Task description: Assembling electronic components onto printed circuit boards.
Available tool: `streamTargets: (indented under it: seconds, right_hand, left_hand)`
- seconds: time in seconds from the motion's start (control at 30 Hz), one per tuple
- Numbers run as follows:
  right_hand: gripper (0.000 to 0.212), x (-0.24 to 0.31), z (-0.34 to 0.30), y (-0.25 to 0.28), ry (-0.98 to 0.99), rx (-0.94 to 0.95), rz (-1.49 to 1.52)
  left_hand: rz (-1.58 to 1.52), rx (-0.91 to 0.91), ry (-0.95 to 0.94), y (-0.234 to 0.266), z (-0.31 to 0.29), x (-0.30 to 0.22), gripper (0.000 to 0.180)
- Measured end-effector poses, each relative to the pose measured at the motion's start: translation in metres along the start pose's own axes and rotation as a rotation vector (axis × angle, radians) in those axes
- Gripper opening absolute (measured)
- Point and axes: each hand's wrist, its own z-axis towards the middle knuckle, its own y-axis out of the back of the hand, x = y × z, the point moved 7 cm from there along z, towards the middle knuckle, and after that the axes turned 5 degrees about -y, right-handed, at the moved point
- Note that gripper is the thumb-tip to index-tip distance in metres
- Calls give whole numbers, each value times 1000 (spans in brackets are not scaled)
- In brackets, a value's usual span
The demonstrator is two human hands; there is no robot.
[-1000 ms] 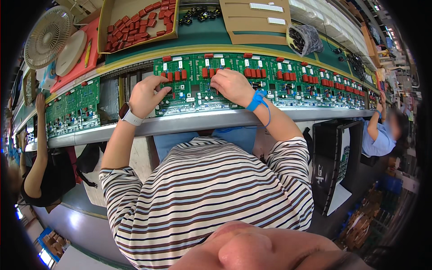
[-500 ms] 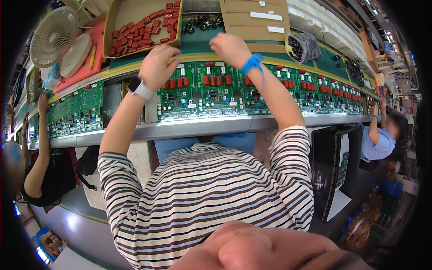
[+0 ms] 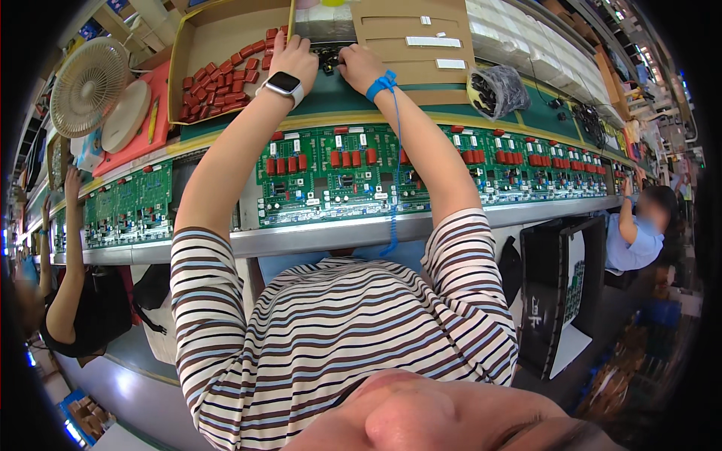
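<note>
Both my arms reach over the row of boards to the back of the bench. My left hand (image 3: pixel 295 62), wearing a watch, is at the right edge of a cardboard box of red block-shaped components (image 3: pixel 218 84). Its fingers are stretched and slightly apart. To its right is a small pile of black components (image 3: pixel 328 59), partly hidden by my hands. At that pile's right side, my right hand (image 3: pixel 361 66) has its fingers bent together; whatever lies between the fingertips is too small to make out. Green circuit boards (image 3: pixel 350 192) with red components line the bench below my forearms.
A blue wrist strap's cord (image 3: pixel 397 165) hangs from my right wrist across the boards. Flat cardboard (image 3: pixel 383 45) and a bag of dark parts (image 3: pixel 496 90) lie at the back. A fan (image 3: pixel 89 86) stands far left. Co-workers sit on both sides.
Both hands have moved away from the boards, farther back to the black component pile. The left moved up and right to the box's edge; the blue cord now hangs over the boards.
</note>
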Motion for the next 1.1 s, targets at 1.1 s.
streamTargets:
  seconds: [1.1]
  right_hand:
    - [28, 86, -183, 88, 387, 222, 95]
  left_hand:
    - [-687, 175, -107, 59, -159, -40, 23]
